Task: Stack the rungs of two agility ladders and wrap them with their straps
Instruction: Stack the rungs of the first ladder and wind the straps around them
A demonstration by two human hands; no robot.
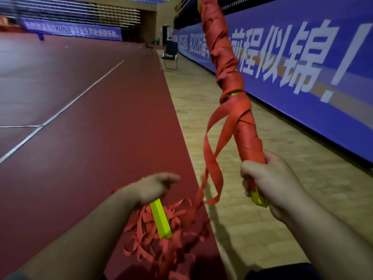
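- Red woven strap winds in flat, overlapping, slightly creased turns round the wrapped bundle (228,77), a long stiff rod leaning up toward one o'clock. Yellow-green plastic shows through gaps and at its lower end.
- At four o'clock the right hand (268,178) holds that lower end, its fingers (247,170) curled tight round it, probably to stop the stacked rungs sliding during winding.
- Off the bundle's middle a loose tail (214,138) of strap hangs limp and twisted toward six o'clock, so this wrap looks unfinished.
- At seven o'clock the left hand (155,186) is motion-blurred over the second rung stack (161,219); I cannot tell whether its fingers grip it.
- Round that square-edged stack the strap heap (145,245) lies tangled on the dark red mat (80,138), apparently not yet wrapped.
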